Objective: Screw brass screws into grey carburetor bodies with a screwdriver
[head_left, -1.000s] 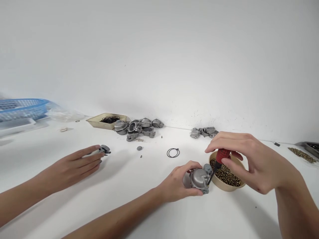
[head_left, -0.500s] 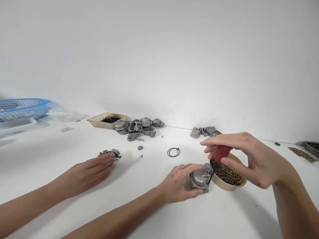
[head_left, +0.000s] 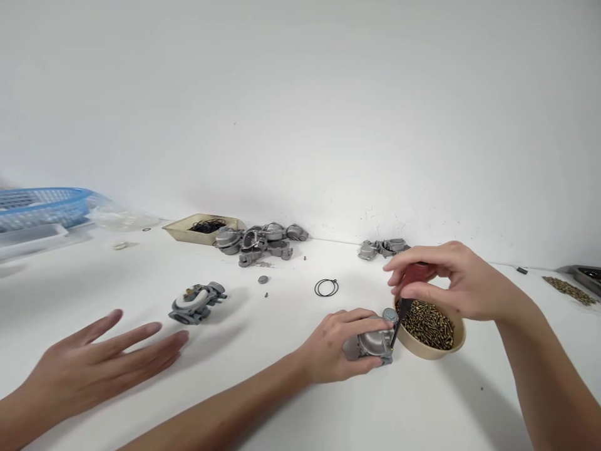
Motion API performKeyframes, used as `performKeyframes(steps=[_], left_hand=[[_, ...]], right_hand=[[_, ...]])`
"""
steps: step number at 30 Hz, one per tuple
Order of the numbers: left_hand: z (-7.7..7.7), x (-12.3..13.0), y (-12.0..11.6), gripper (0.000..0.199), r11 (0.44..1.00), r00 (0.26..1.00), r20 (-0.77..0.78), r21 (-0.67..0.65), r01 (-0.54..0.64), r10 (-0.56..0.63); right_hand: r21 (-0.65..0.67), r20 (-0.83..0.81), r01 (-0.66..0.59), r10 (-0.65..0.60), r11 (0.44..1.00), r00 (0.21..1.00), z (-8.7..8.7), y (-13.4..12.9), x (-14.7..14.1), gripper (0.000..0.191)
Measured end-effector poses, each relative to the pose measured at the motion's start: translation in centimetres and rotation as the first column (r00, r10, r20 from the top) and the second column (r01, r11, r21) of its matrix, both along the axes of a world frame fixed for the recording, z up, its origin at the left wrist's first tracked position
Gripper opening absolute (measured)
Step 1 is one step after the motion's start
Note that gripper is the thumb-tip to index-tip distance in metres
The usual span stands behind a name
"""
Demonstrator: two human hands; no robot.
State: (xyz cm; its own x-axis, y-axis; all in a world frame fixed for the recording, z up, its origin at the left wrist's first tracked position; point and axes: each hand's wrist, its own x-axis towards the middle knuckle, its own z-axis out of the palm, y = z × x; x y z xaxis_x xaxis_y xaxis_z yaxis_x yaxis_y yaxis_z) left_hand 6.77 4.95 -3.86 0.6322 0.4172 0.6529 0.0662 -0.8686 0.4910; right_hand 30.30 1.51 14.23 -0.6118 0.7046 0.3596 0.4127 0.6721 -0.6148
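My left hand (head_left: 345, 346) grips a grey metal carburetor (head_left: 374, 342) on the white table, its rounded bowl side up. My right hand (head_left: 439, 275) is closed around the red handle of a screwdriver (head_left: 416, 274). The dark shaft slants down, and its tip meets a brassy screw at the carburetor's right edge. Right beside the carburetor stands a cream bowl (head_left: 429, 354) full of small brassy screws (head_left: 428, 324). At the left, another person's hand (head_left: 113, 360) is spread, apart from an opened carburetor body (head_left: 195, 302) with a white float.
Two black O-rings (head_left: 326, 287) and a small round grey part (head_left: 263, 279) lie mid-table. Behind are a pile of grey carburetor bowls (head_left: 272, 233), more metal parts (head_left: 369, 250) and a cream tray (head_left: 181, 234) of black rings. A blue basket (head_left: 70, 194) stands far left, loose screws (head_left: 570, 291) far right.
The other person's hand has let go of the carburetor body and drawn back left. My right hand has shifted slightly, with the screwdriver tip still at the same edge.
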Motion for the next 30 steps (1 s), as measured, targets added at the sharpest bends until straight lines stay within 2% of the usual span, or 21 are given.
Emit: performKeyframes(steps=[2,3,5,7,9,12,14,16,19,21,23,26,27,30], left_hand=[[-0.02,-0.01,0.02,0.045,1.0,1.0,0.005,0.005,0.001,-0.001],[-0.03,-0.03,0.03,0.045,1.0,1.0,0.004,0.006,0.001,-0.001],[-0.05,-0.09,0.06,0.044,1.0,1.0,-0.011,0.004,-0.003,0.003],[-0.07,-0.16,0.1,0.045,1.0,0.999,-0.035,-0.007,-0.008,0.008],[-0.07,-0.19,0.11,0.045,1.0,0.999,-0.047,-0.017,-0.002,0.001],[-0.04,-0.12,0.08,0.044,1.0,1.0,-0.024,-0.016,0.009,-0.009],[-0.02,-0.04,0.06,0.044,1.0,1.0,0.0,-0.006,0.013,-0.013],[-0.02,0.02,0.08,0.045,1.0,1.0,0.009,-0.004,0.021,-0.021],[-0.02,0.0,0.14,0.046,0.999,0.999,-0.007,-0.014,0.033,-0.033],[0.01,-0.07,0.15,0.048,0.999,0.999,-0.028,-0.027,0.033,-0.034],[0.09,-0.14,0.12,0.049,0.999,0.999,-0.042,-0.043,0.029,-0.031],[0.27,-0.2,0.03,0.05,0.998,0.998,-0.061,-0.062,0.022,-0.026],[0.33,-0.2,0.0,0.049,0.998,0.998,-0.066,-0.065,0.02,-0.024],[0.44,-0.19,-0.05,0.047,0.998,0.997,-0.071,-0.066,0.012,-0.017]], right_hand=[[0.134,0.03,0.102,-0.107,0.986,0.994,-0.18,-0.07,-0.31,0.024],[0.177,0.036,0.092,-0.099,0.98,0.994,-0.19,-0.21,-0.4,0.026],[0.177,0.037,-0.019,0.013,0.984,0.999,-0.05,-0.61,-0.39,0.034],[0.111,0.019,-0.147,0.146,0.983,0.989,0.16,-0.92,-0.23,0.044],[0.093,0.01,-0.186,0.186,0.978,0.983,0.28,-0.97,-0.1,0.041],[0.246,0.069,-0.065,0.05,0.967,0.996,0.22,-0.73,-0.26,0.022],[0.329,0.126,0.018,-0.063,0.944,0.99,0.1,-0.63,-0.48,0.02],[0.314,0.164,0.036,-0.092,0.949,0.982,-0.02,-0.61,-0.61,0.03],[0.186,0.136,-0.036,0.011,0.982,0.991,-0.26,-0.49,-0.49,0.043],[0.142,0.09,-0.071,0.058,0.987,0.994,-0.43,-0.28,-0.34,0.039],[0.165,0.09,-0.019,0.004,0.986,0.996,-0.54,-0.09,-0.3,0.03],[0.238,0.109,0.075,-0.103,0.968,0.989,-0.46,-0.1,-0.37,0.034],[0.242,0.097,0.056,-0.082,0.969,0.992,-0.38,-0.18,-0.38,0.035],[0.162,0.028,-0.122,0.119,0.979,0.992,-0.14,-0.41,-0.25,0.045]])
